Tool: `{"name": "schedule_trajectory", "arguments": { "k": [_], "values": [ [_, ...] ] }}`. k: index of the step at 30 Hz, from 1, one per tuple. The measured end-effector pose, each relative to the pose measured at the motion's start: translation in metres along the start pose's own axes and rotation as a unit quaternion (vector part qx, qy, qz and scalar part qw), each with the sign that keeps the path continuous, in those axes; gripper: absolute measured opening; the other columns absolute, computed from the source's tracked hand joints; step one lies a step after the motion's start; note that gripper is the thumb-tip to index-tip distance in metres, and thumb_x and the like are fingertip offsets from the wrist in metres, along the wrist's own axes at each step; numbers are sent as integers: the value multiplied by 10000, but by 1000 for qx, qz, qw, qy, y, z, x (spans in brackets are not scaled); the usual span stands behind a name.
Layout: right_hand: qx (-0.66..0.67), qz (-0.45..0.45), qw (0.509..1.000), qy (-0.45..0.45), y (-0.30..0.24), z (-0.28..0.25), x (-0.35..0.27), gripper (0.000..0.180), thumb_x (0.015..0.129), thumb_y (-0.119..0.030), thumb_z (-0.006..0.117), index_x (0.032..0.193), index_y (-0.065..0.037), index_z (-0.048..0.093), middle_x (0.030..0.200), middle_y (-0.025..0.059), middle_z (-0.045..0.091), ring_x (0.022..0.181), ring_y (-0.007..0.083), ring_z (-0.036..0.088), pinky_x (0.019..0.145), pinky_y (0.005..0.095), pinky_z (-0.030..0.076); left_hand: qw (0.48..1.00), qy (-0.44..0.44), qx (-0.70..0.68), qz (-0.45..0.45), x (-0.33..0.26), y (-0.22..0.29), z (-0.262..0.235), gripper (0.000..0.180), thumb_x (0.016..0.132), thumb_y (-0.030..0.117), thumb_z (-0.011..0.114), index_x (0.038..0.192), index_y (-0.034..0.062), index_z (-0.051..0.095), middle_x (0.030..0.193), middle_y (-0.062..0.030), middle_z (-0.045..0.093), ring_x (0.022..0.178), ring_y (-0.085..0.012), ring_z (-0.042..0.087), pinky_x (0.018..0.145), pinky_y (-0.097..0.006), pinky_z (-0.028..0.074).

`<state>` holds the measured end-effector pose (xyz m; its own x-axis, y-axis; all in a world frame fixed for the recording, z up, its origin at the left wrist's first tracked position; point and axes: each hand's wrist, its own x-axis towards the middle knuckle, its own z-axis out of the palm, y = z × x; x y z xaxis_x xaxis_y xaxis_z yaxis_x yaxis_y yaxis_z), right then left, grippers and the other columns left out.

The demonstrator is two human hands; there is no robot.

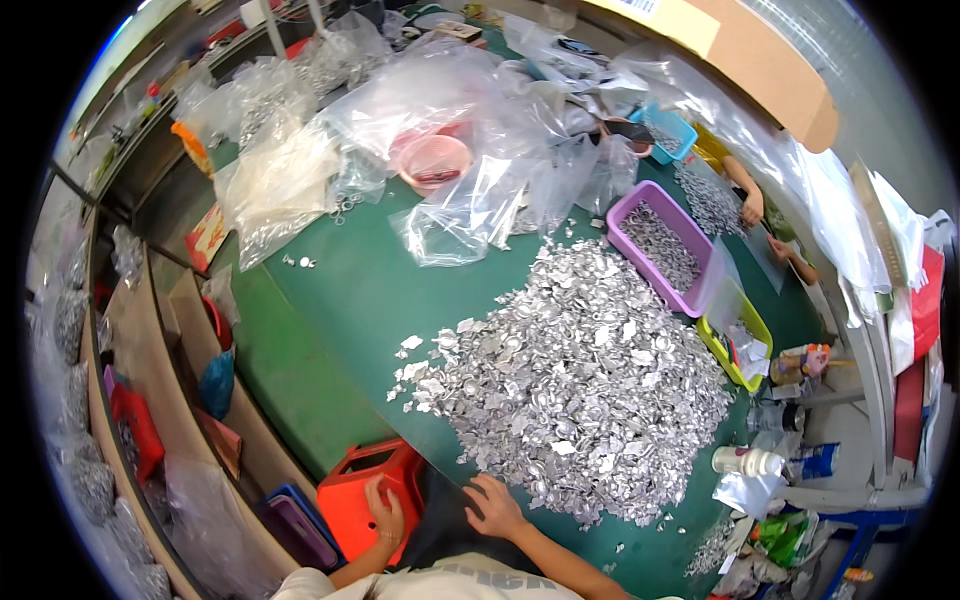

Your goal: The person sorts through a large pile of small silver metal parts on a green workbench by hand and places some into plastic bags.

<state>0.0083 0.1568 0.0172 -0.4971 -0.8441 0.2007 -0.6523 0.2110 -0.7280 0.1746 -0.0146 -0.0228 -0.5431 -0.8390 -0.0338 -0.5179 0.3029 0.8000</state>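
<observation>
A large heap of small silvery metal pieces (590,380) spreads over the green table (340,290). My right hand (495,508) is at the table's near edge, beside the lower left of the heap, with its fingers apart and nothing in them. Lower down on the left, my left hand (385,515) is over a red plastic stool (350,490), its fingers stretched out and holding nothing. Whether it touches the stool I cannot tell. A few loose pieces (405,350) lie off the heap's left side.
Beyond the heap stand a purple basin (625,205) of small metal parts and a yellow-green tray (760,335). Clear plastic bags (450,235) and a pink basket (435,160) crowd the far side. Another person's hands (752,207) work at the right. Cardboard-coloured shelving (150,340) flanks the left.
</observation>
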Motion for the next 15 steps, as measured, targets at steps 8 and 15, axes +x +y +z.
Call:
{"name": "schedule_trajectory", "arguments": {
  "k": [8, 15],
  "values": [
    [-96, 96, 984, 117, -13, -12, 6, 258, 677, -25, 638, 932, -68, 631, 1031, 104, 558, 979, 315, 525, 814, 409, 425, 985, -30, 62, 159, 146, 102, 60, 573, 816, 67, 508, 1338, -47, 300, 1418, -279, 199, 1332, -467, 140, 1079, -533, 117],
    [-170, 208, 931, 246, -32, -52, 15, 206, 682, 24, 611, 871, -56, 632, 950, 97, 575, 932, 305, 536, 793, 407, 418, 978, -47, 62, 192, 193, 105, 104, 529, 835, 138, 524, 1314, -24, 368, 1366, -246, 335, 1259, -411, 317, 1057, -505, 210]
  ]
}}
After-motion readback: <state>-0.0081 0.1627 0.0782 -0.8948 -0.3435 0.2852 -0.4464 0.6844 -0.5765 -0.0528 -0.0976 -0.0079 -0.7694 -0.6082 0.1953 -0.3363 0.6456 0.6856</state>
